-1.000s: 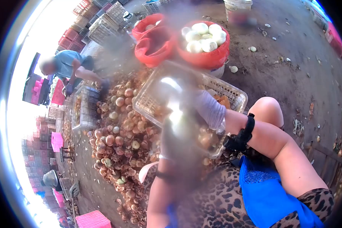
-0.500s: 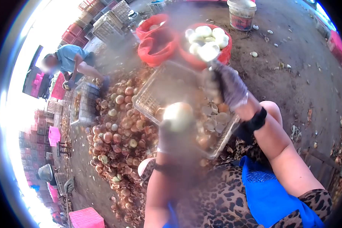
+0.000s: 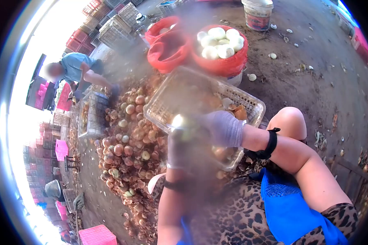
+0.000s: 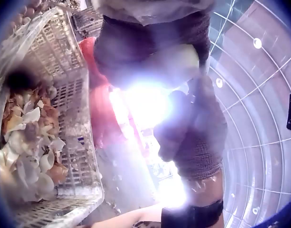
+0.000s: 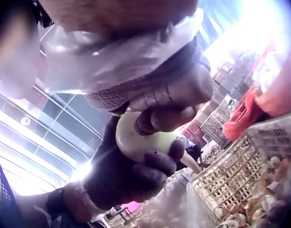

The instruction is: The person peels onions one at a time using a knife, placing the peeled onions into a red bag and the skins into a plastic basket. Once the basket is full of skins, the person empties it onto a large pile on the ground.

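A pale peeled onion (image 5: 138, 140) is between my two gloved hands, above the plastic crate (image 3: 257, 107). My left hand (image 5: 129, 171) grips it from below, its dark-gloved fingers curled around its side. My right hand (image 3: 225, 127) comes in from the other side, with bent fingers (image 5: 166, 118) over the onion's upper face. In the left wrist view, part of the onion (image 4: 185, 59) shows under the left glove, beside the right hand (image 4: 195, 133). Haze and glare blur the hands in the head view. Pale layers and brown onion skins (image 4: 34, 147) lie in the crate.
Unpeeled onions (image 3: 129, 143) are heaped left of the crate. Beyond it stands a red-lined bucket (image 3: 218, 65) of peeled onions, beside other red bags (image 3: 165, 53). A white bucket (image 3: 257, 16) is farther back. Another person (image 3: 79, 69) bends over a crate (image 3: 93, 116).
My right hand reached out to the red-lined bucket half a second ago, and is now back at my left hand. The left hand has stayed over the crate with an onion.
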Demonstrator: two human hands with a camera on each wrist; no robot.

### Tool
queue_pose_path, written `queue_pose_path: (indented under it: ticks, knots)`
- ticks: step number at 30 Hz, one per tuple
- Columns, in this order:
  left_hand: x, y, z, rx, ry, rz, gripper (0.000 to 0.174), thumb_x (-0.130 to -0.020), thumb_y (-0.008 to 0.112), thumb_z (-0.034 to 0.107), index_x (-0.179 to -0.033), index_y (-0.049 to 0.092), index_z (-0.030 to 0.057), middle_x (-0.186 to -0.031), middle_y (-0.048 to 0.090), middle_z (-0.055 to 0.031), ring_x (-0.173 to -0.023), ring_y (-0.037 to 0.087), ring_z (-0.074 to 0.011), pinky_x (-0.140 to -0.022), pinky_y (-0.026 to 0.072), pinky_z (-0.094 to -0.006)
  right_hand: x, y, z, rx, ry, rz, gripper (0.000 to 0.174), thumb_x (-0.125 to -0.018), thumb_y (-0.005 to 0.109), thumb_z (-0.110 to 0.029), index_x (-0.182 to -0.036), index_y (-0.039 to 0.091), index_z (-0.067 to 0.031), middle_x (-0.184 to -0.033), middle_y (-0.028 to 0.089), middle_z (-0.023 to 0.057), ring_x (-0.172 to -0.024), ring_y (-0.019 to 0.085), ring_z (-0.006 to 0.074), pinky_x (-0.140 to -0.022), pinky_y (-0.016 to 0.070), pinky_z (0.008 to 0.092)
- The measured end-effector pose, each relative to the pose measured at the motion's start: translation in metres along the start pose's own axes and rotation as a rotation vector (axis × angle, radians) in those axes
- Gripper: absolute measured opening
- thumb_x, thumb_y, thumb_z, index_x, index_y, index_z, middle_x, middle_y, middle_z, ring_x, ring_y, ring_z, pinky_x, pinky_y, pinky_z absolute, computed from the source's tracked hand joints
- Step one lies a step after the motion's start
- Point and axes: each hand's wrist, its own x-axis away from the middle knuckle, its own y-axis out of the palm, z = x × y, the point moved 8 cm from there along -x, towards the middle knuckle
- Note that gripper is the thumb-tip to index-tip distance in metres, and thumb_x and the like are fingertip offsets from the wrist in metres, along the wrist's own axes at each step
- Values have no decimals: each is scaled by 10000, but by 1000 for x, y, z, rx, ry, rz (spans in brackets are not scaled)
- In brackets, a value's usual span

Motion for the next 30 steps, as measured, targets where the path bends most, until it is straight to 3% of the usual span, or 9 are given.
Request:
queue_pose_path:
  ticks: [5, 9, 13, 17, 21, 24, 27, 29, 30]
  knots:
    - [12, 33, 26, -400, 241, 59, 750, -681, 713, 500, -1194, 496, -2, -1031, 576, -95, -852, 588, -193, -694, 499, -296, -11, -26, 37, 142, 80, 217, 483, -881, 523, -108, -1351, 469, -206, -712, 605, 97, -600, 599, 221, -542, 468, 346]
    - [12, 13, 31, -393, 259, 191, 791, -652, 733, 535, -1190, 501, 4, -1015, 585, -84, -821, 598, -186, -661, 504, -288, -8, -30, 14, 42, -168, 367, 483, -889, 528, -159, -1364, 449, -199, -699, 603, 102, -581, 594, 247, -530, 466, 380]
    - [7, 1, 37, -508, 260, 193, 819, -646, 723, 581, -1186, 495, 9, -959, 584, -75, -776, 598, -160, -621, 503, -264, 2, -3, -4, 180, 21, 69, 564, -870, 570, -196, -1407, 398, -192, -679, 590, 85, -558, 584, 246, -496, 448, 385]
    - [9, 10, 31, -490, 198, 146, 829, -647, 712, 595, -1188, 490, 8, -940, 586, -74, -743, 595, -148, -594, 499, -251, -1, -1, -9, 255, -141, 236, 632, -849, 613, -220, -1430, 366, -194, -672, 591, 54, -554, 578, 237, -498, 443, 379]
    - [9, 0, 35, -526, 276, 182, 826, -665, 689, 605, -1187, 487, -2, -956, 593, -85, -738, 602, -152, -587, 497, -238, -7, -5, 16, 153, 77, 200, 481, -752, 685, -402, -1136, 596, -126, -833, 642, 140, -700, 617, 361, -611, 499, 405]
    - [21, 20, 39, -405, 341, 148, 804, -689, 669, 611, -1196, 491, 13, -979, 599, -93, -824, 607, -185, -649, 514, -269, -18, -10, 68, 207, 215, 167, 504, -726, 710, -453, -1113, 616, -143, -935, 653, 148, -798, 632, 358, -696, 514, 379]
    - [21, 23, 23, 101, 124, -21, 808, -702, 645, 644, -1213, 488, 39, -1031, 587, -123, -946, 585, -244, -761, 518, -344, -20, 9, 96, 343, 189, 46, 510, -732, 722, -434, -1144, 612, -153, -946, 659, 126, -850, 643, 308, -755, 508, 348]
    - [20, 5, 30, -67, 203, 22, 818, -734, 558, 708, -1210, 483, 48, -1089, 559, -163, -1004, 551, -294, -846, 490, -408, -19, 19, 98, 242, 154, 57, 484, -770, 708, -391, -1171, 605, -140, -915, 664, 100, -863, 641, 256, -780, 497, 325]
    - [24, -6, 41, -422, 319, 197, 815, -750, 526, 718, -1203, 484, 42, -1088, 557, -171, -996, 551, -299, -847, 488, -410, -20, 12, 90, -1, 218, 79, 440, -805, 689, -332, -1185, 602, -126, -933, 663, 68, -892, 621, 202, -801, 488, 302]
